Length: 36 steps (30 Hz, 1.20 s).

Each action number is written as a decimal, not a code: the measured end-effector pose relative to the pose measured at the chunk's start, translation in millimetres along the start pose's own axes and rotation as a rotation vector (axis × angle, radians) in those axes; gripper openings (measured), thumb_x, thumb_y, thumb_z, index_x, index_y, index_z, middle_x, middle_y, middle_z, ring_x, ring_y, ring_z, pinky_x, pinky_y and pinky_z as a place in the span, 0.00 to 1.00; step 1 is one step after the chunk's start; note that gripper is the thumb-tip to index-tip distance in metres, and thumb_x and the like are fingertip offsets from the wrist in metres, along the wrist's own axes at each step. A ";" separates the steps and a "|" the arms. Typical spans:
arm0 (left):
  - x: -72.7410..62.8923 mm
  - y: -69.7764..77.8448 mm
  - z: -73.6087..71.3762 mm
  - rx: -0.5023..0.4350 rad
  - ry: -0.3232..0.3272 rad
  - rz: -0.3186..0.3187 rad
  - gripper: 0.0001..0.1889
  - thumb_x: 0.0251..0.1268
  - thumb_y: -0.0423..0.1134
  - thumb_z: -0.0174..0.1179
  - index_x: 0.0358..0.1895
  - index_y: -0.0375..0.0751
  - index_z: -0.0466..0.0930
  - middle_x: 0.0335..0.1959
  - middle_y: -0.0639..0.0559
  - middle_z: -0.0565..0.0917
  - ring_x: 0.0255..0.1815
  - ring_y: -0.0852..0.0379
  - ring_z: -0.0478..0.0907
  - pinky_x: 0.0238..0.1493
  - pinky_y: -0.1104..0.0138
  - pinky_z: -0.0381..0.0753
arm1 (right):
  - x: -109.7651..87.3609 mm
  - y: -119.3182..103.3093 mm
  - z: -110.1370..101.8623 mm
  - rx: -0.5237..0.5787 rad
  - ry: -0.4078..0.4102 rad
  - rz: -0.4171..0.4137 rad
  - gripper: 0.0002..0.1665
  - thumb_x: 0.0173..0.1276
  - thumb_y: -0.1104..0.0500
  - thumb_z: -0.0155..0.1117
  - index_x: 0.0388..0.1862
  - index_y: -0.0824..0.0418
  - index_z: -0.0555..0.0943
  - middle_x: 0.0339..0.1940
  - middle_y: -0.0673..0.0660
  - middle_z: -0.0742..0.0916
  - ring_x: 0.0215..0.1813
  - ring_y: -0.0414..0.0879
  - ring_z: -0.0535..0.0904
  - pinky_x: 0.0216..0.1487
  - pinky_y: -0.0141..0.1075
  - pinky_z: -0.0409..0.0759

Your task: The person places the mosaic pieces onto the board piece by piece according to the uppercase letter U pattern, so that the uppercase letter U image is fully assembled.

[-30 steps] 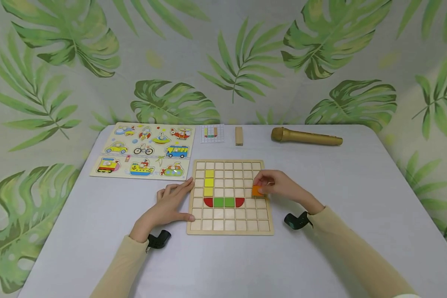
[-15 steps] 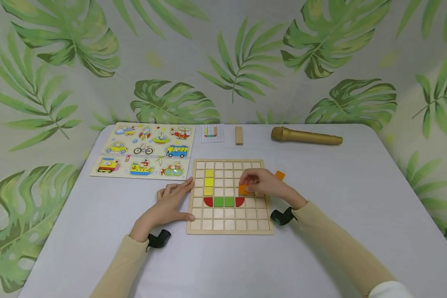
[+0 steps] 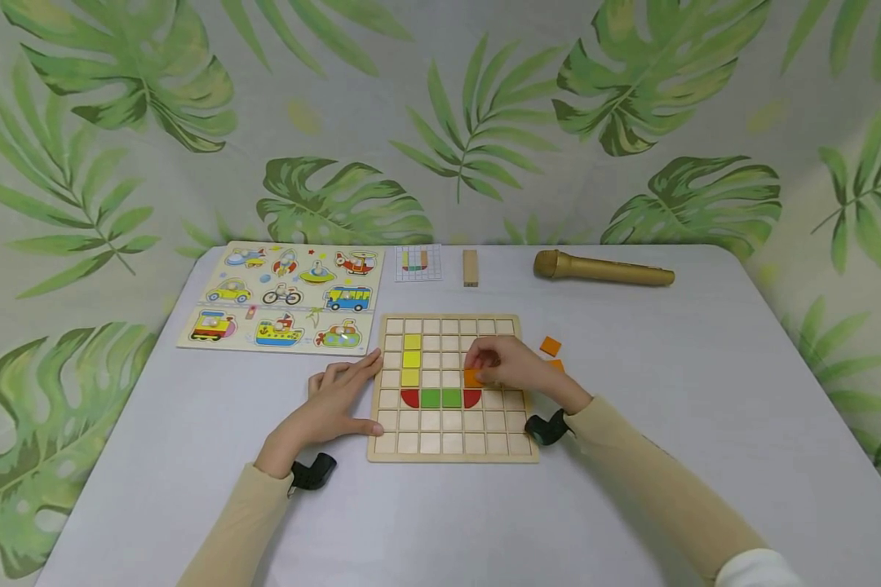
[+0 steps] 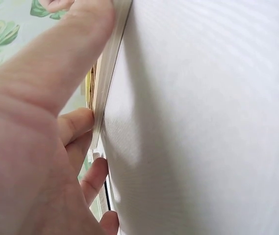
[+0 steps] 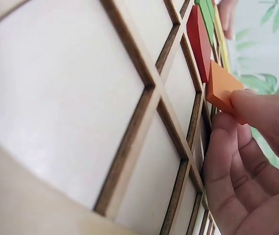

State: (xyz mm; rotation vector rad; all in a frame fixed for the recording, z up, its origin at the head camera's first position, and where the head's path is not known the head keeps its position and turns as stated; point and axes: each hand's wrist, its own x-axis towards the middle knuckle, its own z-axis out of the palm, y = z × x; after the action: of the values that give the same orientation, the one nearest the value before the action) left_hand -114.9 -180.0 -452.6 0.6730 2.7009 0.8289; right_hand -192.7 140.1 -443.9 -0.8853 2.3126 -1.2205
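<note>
A wooden grid board [image 3: 452, 457] lies on the table. My right hand [image 3: 512, 364] pinches an orange square tile [image 5: 221, 88] between thumb and fingers, low over the cell just above the right-hand red quarter-round tile [image 3: 472, 398]. Two green square tiles [image 3: 441, 398] and another red quarter-round tile [image 3: 410, 398] continue that row to the left. Yellow square tiles [image 3: 411, 359] form a column at the board's left. My left hand [image 3: 332, 408] rests at the board's left edge, thumb and fingertips touching the rim; in the left wrist view its fingers [image 4: 78, 125] are spread along that edge.
Right of the board lie an orange tile [image 3: 551, 346] and a second, partly hidden by my right hand. Behind stand a pattern card [image 3: 418, 263], a wooden block [image 3: 471, 268] and a gold microphone [image 3: 605, 269]. A vehicle puzzle [image 3: 282, 297] lies back left.
My right hand has carried the orange tile leftward, from the board's right edge to the cell above the red tile. Orange tiles right of the board have come into view. My left hand has stayed put.
</note>
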 end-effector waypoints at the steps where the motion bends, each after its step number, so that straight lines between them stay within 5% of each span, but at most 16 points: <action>1: -0.1 0.3 -0.1 -0.002 0.002 0.001 0.53 0.48 0.54 0.72 0.75 0.40 0.52 0.78 0.50 0.47 0.67 0.40 0.49 0.56 0.45 0.45 | 0.3 -0.7 0.3 -0.011 0.002 -0.006 0.08 0.60 0.73 0.64 0.36 0.63 0.81 0.32 0.53 0.82 0.35 0.45 0.76 0.40 0.35 0.75; 20: -0.7 0.5 -1.0 -0.001 0.014 0.012 0.52 0.48 0.53 0.72 0.74 0.38 0.55 0.77 0.48 0.49 0.66 0.38 0.50 0.55 0.44 0.45 | 0.2 -5.4 5.1 -0.147 0.018 -0.015 0.08 0.59 0.72 0.64 0.37 0.62 0.81 0.30 0.52 0.78 0.30 0.42 0.70 0.35 0.34 0.70; 36: 1.6 -4.0 2.3 0.009 0.009 0.007 0.53 0.47 0.55 0.72 0.75 0.40 0.54 0.77 0.51 0.48 0.67 0.40 0.50 0.55 0.45 0.45 | -23.5 11.6 -24.9 0.246 0.106 0.099 0.11 0.67 0.66 0.62 0.46 0.71 0.79 0.40 0.64 0.83 0.40 0.49 0.76 0.42 0.35 0.76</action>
State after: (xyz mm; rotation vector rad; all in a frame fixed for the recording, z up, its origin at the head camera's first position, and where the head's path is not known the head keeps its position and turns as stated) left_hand -116.9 -181.0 -457.0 0.6830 2.7132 0.8246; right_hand -194.2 175.9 -439.0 -0.6271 2.1939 -1.4995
